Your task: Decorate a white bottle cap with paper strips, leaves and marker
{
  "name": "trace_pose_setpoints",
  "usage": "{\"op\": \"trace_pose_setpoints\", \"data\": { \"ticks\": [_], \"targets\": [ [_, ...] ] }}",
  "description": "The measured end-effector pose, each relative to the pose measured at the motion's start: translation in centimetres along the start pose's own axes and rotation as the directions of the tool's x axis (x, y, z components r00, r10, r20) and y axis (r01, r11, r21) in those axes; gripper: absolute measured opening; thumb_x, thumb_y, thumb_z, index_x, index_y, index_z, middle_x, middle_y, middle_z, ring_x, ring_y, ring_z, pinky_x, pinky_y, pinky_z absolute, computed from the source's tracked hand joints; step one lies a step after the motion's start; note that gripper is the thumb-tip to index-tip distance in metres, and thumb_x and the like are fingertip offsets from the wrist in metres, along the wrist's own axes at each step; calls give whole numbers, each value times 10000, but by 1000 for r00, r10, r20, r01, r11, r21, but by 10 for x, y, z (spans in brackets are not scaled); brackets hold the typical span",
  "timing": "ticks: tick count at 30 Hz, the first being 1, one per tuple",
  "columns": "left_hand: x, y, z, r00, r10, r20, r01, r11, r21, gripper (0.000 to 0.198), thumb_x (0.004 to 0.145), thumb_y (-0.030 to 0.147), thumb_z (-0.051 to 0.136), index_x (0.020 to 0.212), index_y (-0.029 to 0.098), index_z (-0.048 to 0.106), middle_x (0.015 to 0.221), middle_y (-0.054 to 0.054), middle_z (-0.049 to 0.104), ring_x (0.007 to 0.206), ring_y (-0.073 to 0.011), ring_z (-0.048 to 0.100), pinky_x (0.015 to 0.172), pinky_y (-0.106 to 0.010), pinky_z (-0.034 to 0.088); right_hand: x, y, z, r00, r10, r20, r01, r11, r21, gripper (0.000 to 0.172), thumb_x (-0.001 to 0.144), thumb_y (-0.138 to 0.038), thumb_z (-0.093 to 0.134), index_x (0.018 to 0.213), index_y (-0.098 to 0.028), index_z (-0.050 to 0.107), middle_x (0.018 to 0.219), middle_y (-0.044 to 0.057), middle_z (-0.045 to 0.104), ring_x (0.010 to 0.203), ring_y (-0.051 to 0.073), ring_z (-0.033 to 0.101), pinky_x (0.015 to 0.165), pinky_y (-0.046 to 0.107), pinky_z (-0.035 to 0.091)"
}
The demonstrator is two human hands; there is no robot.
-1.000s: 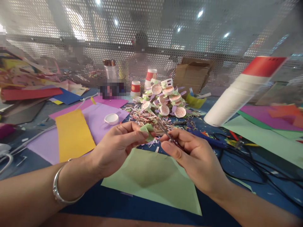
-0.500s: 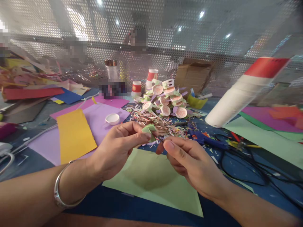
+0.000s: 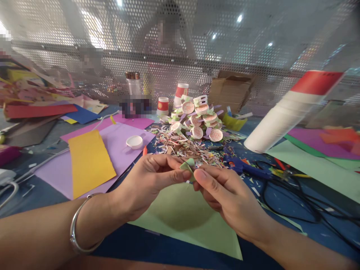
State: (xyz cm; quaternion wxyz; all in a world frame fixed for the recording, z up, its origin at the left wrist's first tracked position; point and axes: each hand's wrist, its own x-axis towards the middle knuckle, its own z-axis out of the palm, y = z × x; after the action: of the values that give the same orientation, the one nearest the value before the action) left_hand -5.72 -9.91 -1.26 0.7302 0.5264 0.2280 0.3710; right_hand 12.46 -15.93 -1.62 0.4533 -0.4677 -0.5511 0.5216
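Observation:
My left hand pinches a small folded piece of light green paper between thumb and fingertips. My right hand meets it from the right, with thumb and curled fingers closed on the same piece. Both hands hover over a large light green sheet lying on the blue table. A silver bangle circles my left wrist. No scissors show in my right hand now.
Behind the hands lie paper shreds and a pile of decorated paper cups. Yellow paper, purple paper and a white cap are left. A leaning cup stack, blue glue gun and cables are right.
The thin scissors seen in my right hand a second ago no longer show. My right hand has closed in on the green piece, and both hands have dropped slightly and come together.

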Motion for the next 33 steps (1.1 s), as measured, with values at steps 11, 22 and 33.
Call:
{"op": "trace_pose_setpoints", "data": {
  "ticks": [11,22,33],
  "targets": [
    [0,-1,1,1000,-5,21,6,998,-56,121,830,156,777,714,142,746,797,-33,759,813,-165,691,855,-303,511,-3,-1,1,999,-48,-15,46,992,-114,479,977,-592,548,714,-192,548,522,-101,250,447,56,177,391,240,116],
    [2,-2,-1,1000,-15,-23,13,999,-52,121,789,191,814,701,149,743,761,-35,754,782,-170,679,823,-313,500,-3,1,-1,1000,-25,-19,24,998,-66,472,963,-601,569,737,-186,575,523,-100,245,471,62,177,413,245,116],
    [1,-1,1,1000,-1,16,2,997,-71,133,818,171,798,700,152,738,794,-26,768,809,-157,698,845,-293,517,-4,-3,1,1000,-12,-7,11,999,-48,461,972,-581,567,718,-198,530,550,-100,230,471,64,151,400,247,95]
  ]
}}
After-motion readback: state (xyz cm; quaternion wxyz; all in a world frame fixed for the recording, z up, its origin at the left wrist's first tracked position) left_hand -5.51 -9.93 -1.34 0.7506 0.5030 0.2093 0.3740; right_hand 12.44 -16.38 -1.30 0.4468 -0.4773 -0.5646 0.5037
